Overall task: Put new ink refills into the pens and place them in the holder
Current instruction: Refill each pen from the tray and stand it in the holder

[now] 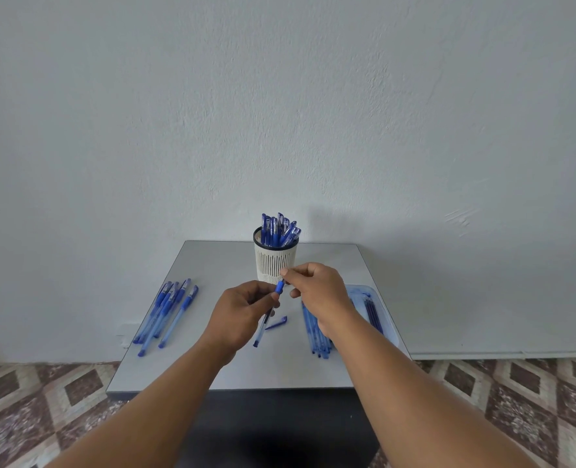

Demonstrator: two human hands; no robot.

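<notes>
My left hand [242,310] grips the barrel of a blue pen [267,315] above the middle of the table; the pen slants down toward me. My right hand [317,290] pinches the pen's upper tip, by its blue grip section. A loose blue cap [276,323] lies on the table just below the hands. The white slotted holder [274,261] stands at the back centre, filled with several blue capped pens [279,229]. A row of several blue pens [168,309] lies on the left.
The small grey table [212,366] stands against a white wall. Right of my hands lies a bunch of thin blue tubes [317,336], and beyond my right wrist a clear plastic tray [377,309] holds several dark refills. A patterned tile floor surrounds the table.
</notes>
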